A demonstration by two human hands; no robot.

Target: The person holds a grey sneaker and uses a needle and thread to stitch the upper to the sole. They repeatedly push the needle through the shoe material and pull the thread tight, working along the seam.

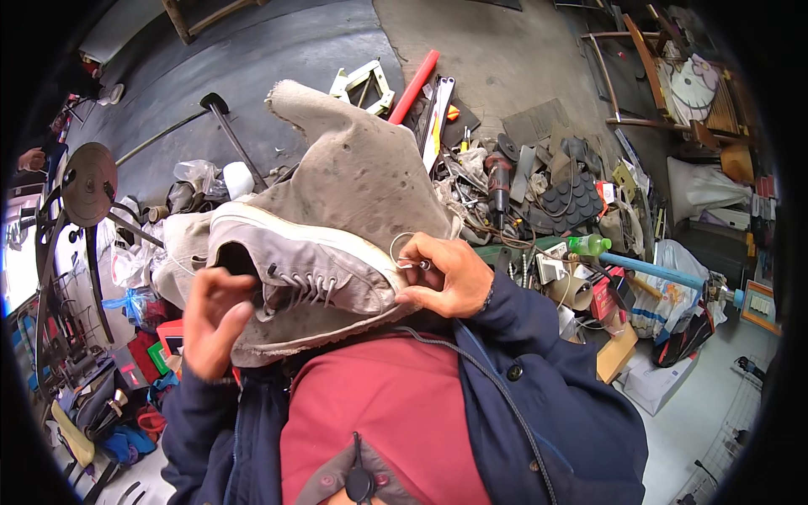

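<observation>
Dark, scuffed floor [311, 38] stretches beyond the lap, meeting a heap of tools and scraps where a smooth red bar [414, 87] and a black rubber sheet with round studs [566, 204] stand out. Across the person's knees spreads a thick, stained tan cloth [362, 172] with frayed edges, and on it lies the grey shoe [337, 252], tilted on its side, toe toward the right hand [446, 273]. Soft fabric makes up its upper, wrinkled around the pale laces [307, 288]; its rubber sole edge [311, 229] is smooth and off-white. Thread work at the toe seems to be the step in hand: the right hand pinches a thin pale loop [394, 246] there. The left hand [220, 316] curves beside the heel opening, thumb apart from blurred fingers; whether it grips anything, I cannot tell. Drawing the loop tight would call for a steadied shoe and an untangled strand.
</observation>
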